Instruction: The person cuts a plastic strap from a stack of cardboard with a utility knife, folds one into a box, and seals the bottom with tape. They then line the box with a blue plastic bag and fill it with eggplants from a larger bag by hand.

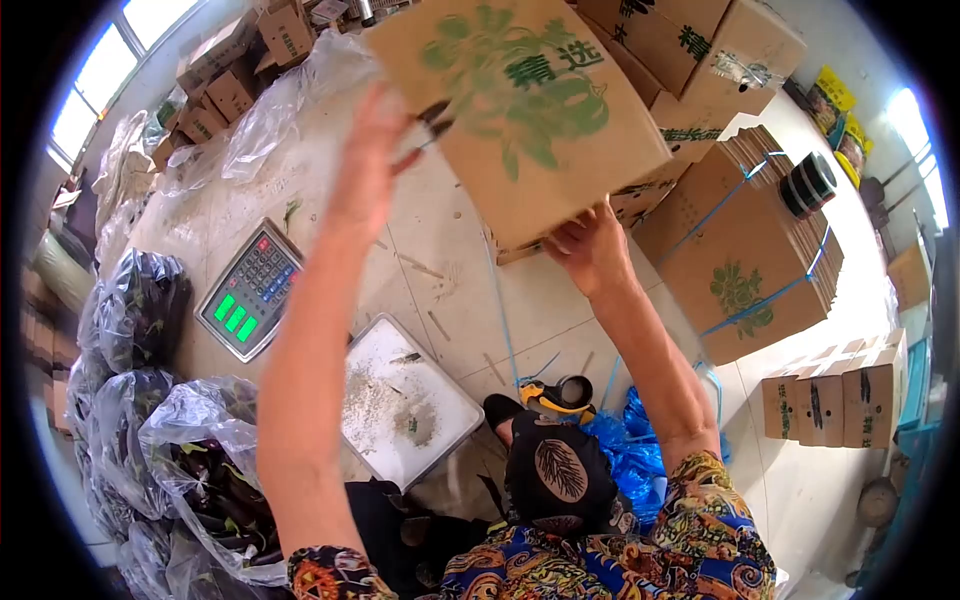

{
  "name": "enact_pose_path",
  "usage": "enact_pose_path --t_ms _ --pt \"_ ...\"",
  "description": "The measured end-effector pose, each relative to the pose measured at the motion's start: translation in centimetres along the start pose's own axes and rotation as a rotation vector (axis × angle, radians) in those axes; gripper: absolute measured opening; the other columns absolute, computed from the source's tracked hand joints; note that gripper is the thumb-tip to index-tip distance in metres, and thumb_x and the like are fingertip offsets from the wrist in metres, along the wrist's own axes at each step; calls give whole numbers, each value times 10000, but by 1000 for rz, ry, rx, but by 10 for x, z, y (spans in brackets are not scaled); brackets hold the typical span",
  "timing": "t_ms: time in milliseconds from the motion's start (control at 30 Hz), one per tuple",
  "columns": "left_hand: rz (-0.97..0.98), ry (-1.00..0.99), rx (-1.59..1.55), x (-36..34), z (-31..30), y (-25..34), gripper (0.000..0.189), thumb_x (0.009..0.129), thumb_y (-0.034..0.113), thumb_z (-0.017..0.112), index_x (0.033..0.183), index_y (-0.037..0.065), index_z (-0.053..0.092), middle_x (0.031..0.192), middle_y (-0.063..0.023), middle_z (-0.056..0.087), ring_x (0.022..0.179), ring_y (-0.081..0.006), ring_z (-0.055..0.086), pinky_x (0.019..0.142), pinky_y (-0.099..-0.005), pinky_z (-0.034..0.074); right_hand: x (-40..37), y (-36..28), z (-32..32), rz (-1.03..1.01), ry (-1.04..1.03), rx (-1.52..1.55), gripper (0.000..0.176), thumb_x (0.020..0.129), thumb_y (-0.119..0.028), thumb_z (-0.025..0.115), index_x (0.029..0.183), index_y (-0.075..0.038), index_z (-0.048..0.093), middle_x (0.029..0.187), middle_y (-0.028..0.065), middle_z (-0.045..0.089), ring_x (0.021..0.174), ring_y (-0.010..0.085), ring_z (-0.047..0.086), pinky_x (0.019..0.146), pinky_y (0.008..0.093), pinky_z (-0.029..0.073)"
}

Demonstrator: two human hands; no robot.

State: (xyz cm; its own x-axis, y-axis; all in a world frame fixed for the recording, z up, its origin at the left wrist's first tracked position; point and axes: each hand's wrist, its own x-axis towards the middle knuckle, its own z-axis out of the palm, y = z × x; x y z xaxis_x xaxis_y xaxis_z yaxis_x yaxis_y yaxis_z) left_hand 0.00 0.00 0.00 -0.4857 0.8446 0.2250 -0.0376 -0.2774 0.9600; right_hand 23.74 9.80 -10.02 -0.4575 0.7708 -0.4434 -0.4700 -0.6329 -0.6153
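Observation:
A brown cardboard box (540,120) with green printing is raised at the top middle, tilted. My right hand (590,245) grips its lower edge, with the fingers curled under it. My left hand (375,165), blurred by motion, is at the box's left side with its fingers apart; no hold on the box shows. Below on the left is a scale display (255,290) with green digits. The dusty white scale platform (408,400) lies on the floor nearer to me.
Bags of eggplants (215,480) line the lower left. A strapped stack of flat cardboard (740,260) leans at right, with taped boxes (835,395) beyond. A yellow tape dispenser (560,395) and blue plastic (640,450) lie near my knee. More cartons (690,50) stand at upper right.

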Motion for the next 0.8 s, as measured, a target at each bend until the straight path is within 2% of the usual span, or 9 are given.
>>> enact_pose_path --t_ms 33,100,200,333,433,533,633,733,800 --pt "-84 -100 141 4 17 -12 857 885 568 567 1529 121 220 1520 -150 320 1368 -279 348 1081 -464 320 5 -1 -10 -105 -40 -103 516 912 -501 612 1186 -72 525 1049 45 556 999 192 537 896 367 415" --pt "-133 -232 135 13 47 -49 965 842 637 585 1539 112 175 1559 -149 247 1414 -293 261 1115 -512 239 12 -1 -19 -194 19 -207 593 919 -522 586 1259 -53 455 1121 68 535 991 190 533 880 364 421" --pt "-224 -68 -14 15 68 -76 1071 797 692 601 1544 94 121 1573 -151 201 1438 -300 192 1119 -553 186 15 -8 -21 -288 66 -308 659 923 -485 598 1370 -49 388 1248 75 498 1094 190 504 894 364 417" --pt "-289 -188 -181 11 66 -79 1165 767 672 663 1543 66 40 1582 -184 141 1459 -335 143 1128 -527 194 30 -9 -26 -323 18 -430 780 924 -430 619 1492 -48 244 1435 94 368 1220 197 451 936 363 411" --pt "-34 -191 10 11 69 -91 1105 785 445 756 1536 61 42 1533 -148 311 1379 -309 355 1105 -383 309 53 1 -22 -300 -49 -448 819 913 -416 640 1508 -53 208 1464 102 329 1248 212 439 960 362 409" --pt "133 -59 599 32 55 -112 1105 734 315 805 1544 109 81 1492 -161 388 1312 -313 455 1066 -384 383 64 13 -7 -318 55 -535 782 900 -360 661 1490 -54 249 1444 90 365 1226 206 447 947 358 420" --pt "165 -103 502 38 50 -115 1037 762 313 747 1542 83 104 1483 -190 392 1258 -307 521 993 -419 471 57 -5 1 -432 54 -560 741 880 -302 678 1467 -63 294 1443 86 385 1196 194 459 931 361 431" --pt "72 -104 478 39 42 -112 989 787 279 729 1549 136 115 1488 -169 396 1174 -270 591 879 -362 537 69 -26 -14 -576 103 -699 777 883 -262 674 1492 -45 242 1448 119 415 1178 215 520 955 340 433" --pt "70 -48 510 36 37 -126 945 802 259 717 1548 171 144 1462 -147 436 1118 -234 621 814 -330 548 79 -31 -27 -545 131 -726 680 852 -232 697 1411 -19 373 1311 127 532 1102 226 551 945 346 441"
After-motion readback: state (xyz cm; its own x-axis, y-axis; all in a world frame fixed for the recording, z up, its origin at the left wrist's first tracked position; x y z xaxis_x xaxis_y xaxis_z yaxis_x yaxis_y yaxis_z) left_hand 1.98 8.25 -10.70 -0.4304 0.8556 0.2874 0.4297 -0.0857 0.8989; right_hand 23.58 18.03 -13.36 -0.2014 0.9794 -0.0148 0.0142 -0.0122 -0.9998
